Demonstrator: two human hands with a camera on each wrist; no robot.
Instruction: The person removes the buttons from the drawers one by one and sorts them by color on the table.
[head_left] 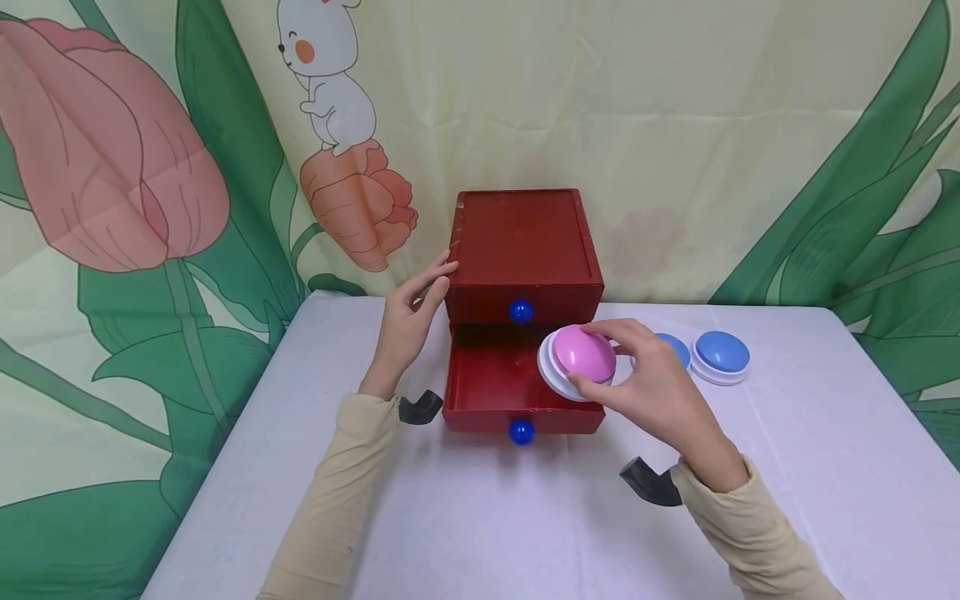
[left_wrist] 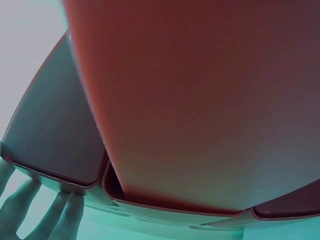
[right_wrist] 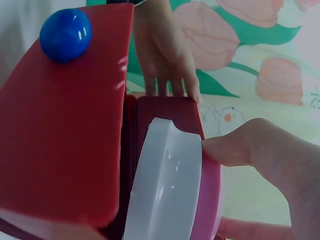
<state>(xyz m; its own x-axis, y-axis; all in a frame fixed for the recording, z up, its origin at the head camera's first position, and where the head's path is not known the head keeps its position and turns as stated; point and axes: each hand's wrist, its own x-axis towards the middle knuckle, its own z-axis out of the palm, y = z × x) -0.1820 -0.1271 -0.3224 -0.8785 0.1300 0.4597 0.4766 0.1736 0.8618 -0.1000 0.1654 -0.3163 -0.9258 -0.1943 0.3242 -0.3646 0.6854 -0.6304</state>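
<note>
A small red two-drawer cabinet (head_left: 525,237) stands at the back of the table, its lower drawer (head_left: 487,379) pulled out and its upper drawer closed. Each drawer front carries a round blue knob (head_left: 521,432). My right hand (head_left: 656,383) pinches a pink dome button (head_left: 581,354) with a white base between thumb and fingers, tilted over the right side of the pulled-out drawer. In the right wrist view its white base (right_wrist: 165,180) faces the drawer front. My left hand (head_left: 411,312) rests its straight fingers against the cabinet's left side; the left wrist view shows those fingers (left_wrist: 60,217) along the edge.
Two blue dome buttons with white bases lie right of the cabinet: one blue button (head_left: 722,352) in full view, the other partly behind my right hand. A printed cloth (head_left: 675,167) hangs right behind the white table (head_left: 525,517).
</note>
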